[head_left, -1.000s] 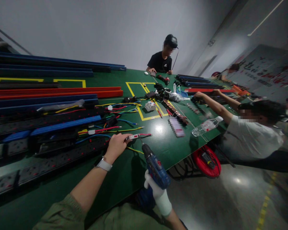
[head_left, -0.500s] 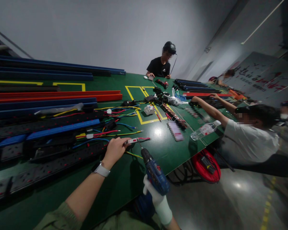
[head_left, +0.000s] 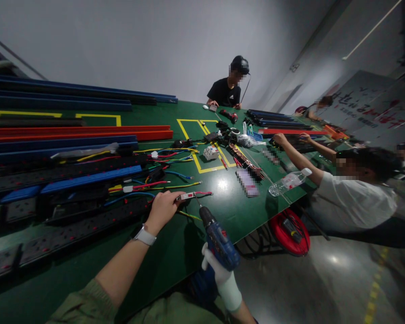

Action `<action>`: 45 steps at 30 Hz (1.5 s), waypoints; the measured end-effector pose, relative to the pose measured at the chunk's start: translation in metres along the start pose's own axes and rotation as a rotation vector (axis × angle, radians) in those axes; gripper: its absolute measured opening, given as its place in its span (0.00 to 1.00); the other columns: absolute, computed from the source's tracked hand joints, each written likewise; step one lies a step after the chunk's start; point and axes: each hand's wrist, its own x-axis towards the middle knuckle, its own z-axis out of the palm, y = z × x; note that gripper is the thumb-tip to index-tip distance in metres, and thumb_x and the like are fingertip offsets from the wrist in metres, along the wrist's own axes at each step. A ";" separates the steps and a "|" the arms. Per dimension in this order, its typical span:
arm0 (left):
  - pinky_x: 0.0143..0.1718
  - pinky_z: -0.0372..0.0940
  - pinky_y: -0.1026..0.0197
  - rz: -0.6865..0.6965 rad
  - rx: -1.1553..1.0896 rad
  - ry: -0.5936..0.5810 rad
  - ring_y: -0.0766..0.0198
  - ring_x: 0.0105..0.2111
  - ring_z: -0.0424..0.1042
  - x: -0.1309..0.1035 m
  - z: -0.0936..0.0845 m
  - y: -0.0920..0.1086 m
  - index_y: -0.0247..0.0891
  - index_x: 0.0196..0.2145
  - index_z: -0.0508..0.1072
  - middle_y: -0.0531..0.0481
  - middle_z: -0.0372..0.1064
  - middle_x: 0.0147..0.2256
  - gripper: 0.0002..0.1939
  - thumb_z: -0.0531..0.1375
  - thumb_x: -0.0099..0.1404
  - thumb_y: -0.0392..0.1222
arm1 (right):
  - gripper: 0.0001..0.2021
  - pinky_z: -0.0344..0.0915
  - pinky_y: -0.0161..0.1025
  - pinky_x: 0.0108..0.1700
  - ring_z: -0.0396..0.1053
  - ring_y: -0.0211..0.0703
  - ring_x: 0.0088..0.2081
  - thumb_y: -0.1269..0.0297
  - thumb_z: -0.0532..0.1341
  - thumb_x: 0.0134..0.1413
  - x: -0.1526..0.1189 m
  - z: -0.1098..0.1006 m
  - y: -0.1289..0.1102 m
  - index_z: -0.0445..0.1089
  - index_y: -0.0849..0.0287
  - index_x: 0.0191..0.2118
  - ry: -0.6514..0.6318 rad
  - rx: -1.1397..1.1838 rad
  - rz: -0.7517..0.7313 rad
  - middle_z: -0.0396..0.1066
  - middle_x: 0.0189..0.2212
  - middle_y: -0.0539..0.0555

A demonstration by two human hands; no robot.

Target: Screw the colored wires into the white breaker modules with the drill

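Note:
Between the fingers of my left hand (head_left: 162, 208) is a small white circuit breaker (head_left: 188, 196) with a red toggle, held above the table. A short red wire (head_left: 205, 193) sticks out of its far end. My right hand (head_left: 219, 273), in a white glove, is wrapped round the grip of a blue cordless drill (head_left: 219, 238). The drill's thin bit points up at the breaker's wired end; whether it touches a screw there is too small to tell. Beneath the breaker runs a green-yellow wire (head_left: 191, 216). Long black socket strips (head_left: 87, 229) lie to the left of my left hand.
On the green table (head_left: 219, 211) lie loose breakers (head_left: 210, 153), copper strips (head_left: 245, 159), a phone-like slab (head_left: 247, 182) and a plastic bottle (head_left: 290, 181). Blue and orange rails (head_left: 121, 132) stretch along the left. Co-workers sit at the far side (head_left: 224, 92) and right (head_left: 354, 193).
Both hands keep their hold, the drill bit still at the breaker's wired end. The view has shifted very slightly. The co-worker on the right has moved a hand a little.

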 end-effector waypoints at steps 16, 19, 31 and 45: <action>0.41 0.58 0.56 -0.019 -0.006 -0.011 0.56 0.39 0.72 0.000 -0.002 0.002 0.51 0.51 0.78 0.47 0.78 0.38 0.16 0.57 0.69 0.48 | 0.13 0.66 0.39 0.37 0.66 0.39 0.23 0.53 0.65 0.60 0.000 0.001 -0.003 0.73 0.59 0.39 0.001 0.035 -0.002 0.68 0.19 0.46; 0.41 0.58 0.55 -0.022 -0.003 -0.019 0.56 0.38 0.72 0.000 -0.004 0.003 0.51 0.51 0.78 0.47 0.78 0.38 0.16 0.56 0.70 0.47 | 0.14 0.67 0.40 0.41 0.68 0.40 0.25 0.52 0.65 0.59 -0.001 0.002 -0.008 0.73 0.60 0.38 -0.003 0.012 0.015 0.69 0.20 0.47; 0.40 0.58 0.56 -0.022 0.000 -0.040 0.55 0.39 0.72 0.001 -0.004 0.004 0.51 0.51 0.78 0.46 0.78 0.38 0.16 0.56 0.69 0.48 | 0.12 0.66 0.38 0.43 0.67 0.39 0.26 0.54 0.65 0.60 -0.007 0.006 -0.018 0.73 0.59 0.39 0.020 0.020 0.009 0.68 0.21 0.47; 0.41 0.58 0.55 -0.012 -0.008 -0.032 0.55 0.39 0.72 0.000 -0.007 0.005 0.51 0.51 0.78 0.47 0.78 0.40 0.16 0.56 0.69 0.48 | 0.13 0.66 0.39 0.39 0.67 0.40 0.24 0.52 0.65 0.60 -0.006 0.004 -0.012 0.72 0.58 0.39 0.014 0.031 0.000 0.68 0.19 0.46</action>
